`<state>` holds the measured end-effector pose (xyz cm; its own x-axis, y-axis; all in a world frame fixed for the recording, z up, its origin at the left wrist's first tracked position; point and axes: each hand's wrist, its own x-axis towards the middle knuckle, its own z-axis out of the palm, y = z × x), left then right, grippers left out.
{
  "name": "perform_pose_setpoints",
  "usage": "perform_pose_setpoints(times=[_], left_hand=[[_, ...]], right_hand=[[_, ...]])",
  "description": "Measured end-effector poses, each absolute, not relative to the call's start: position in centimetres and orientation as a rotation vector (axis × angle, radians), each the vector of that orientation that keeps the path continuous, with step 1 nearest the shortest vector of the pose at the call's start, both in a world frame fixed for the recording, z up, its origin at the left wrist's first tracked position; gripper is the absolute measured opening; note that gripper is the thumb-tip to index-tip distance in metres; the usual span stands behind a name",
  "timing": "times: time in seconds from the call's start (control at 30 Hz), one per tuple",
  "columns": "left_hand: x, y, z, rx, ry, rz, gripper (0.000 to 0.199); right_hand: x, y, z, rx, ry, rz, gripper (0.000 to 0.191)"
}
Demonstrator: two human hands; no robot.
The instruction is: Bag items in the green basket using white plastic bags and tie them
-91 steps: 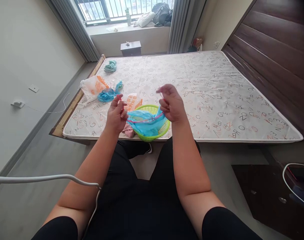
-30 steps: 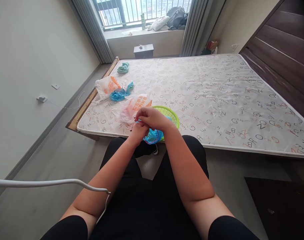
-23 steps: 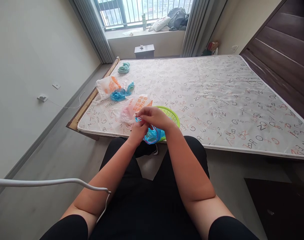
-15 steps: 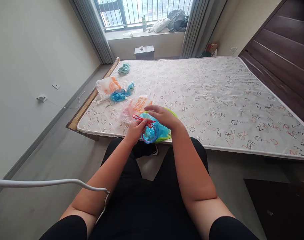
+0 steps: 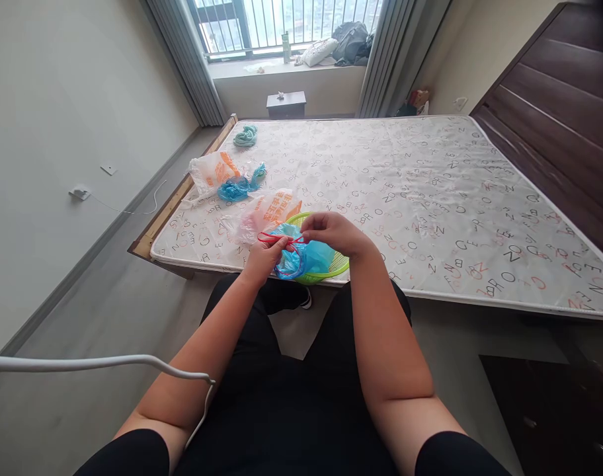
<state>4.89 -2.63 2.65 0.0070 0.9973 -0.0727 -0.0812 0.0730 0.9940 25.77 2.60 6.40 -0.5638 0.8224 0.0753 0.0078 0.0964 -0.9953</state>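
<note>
My left hand (image 5: 265, 258) pinches a red drawstring (image 5: 268, 237) that forms a loop at the neck of a blue plastic bag (image 5: 290, 262). At the other side, my right hand (image 5: 334, 233) has its thumb and forefinger closed on an end of the same red string. The blue bag rests in a green mesh basket (image 5: 340, 266) at the mattress's near edge. What lies inside the bag cannot be made out. Just behind my left hand sits a clear plastic bag with orange print (image 5: 276, 206), with something pinkish in it.
On the patterned mattress (image 5: 430, 211) lie another orange-printed plastic bag (image 5: 213, 170), a crumpled blue bag (image 5: 236, 189) and a rolled teal bundle (image 5: 246, 136). A wooden bed frame (image 5: 175, 210) runs along the left. A white cable (image 5: 108, 362) crosses near my left arm.
My right hand has gone from open fingers over the basket to a pinch on the red string. My left hand has shifted slightly left with the string.
</note>
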Motion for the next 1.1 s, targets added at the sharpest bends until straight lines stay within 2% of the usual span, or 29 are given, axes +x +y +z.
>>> perform_pose_setpoints(times=[0.1, 0.33, 0.6, 0.9, 1.1], left_hand=[[4.6, -2.5, 3.0, 1.102, 1.22, 1.154, 0.04], [3.7, -2.2, 2.6, 1.381, 1.502, 1.19, 0.032], [4.0, -2.6, 2.2, 1.397, 1.61, 1.323, 0.025], [3.7, -3.0, 2.5, 1.355, 1.568, 1.358, 0.018], [3.6, -2.9, 2.4, 1.226, 1.454, 1.334, 0.029]], right_hand=[[25.0, 2.4, 6.2, -0.736, -1.878, 1.635, 0.018], [23.1, 2.4, 5.8, -0.863, -2.11, 1.414, 0.009], [20.9, 2.4, 5.1, -1.136, -2.198, 1.079, 0.025], [20.4, 2.0, 4.2, -0.98, -1.976, 1.234, 0.021], [20.8, 1.7, 4.9, -0.875, -1.836, 1.327, 0.017]])
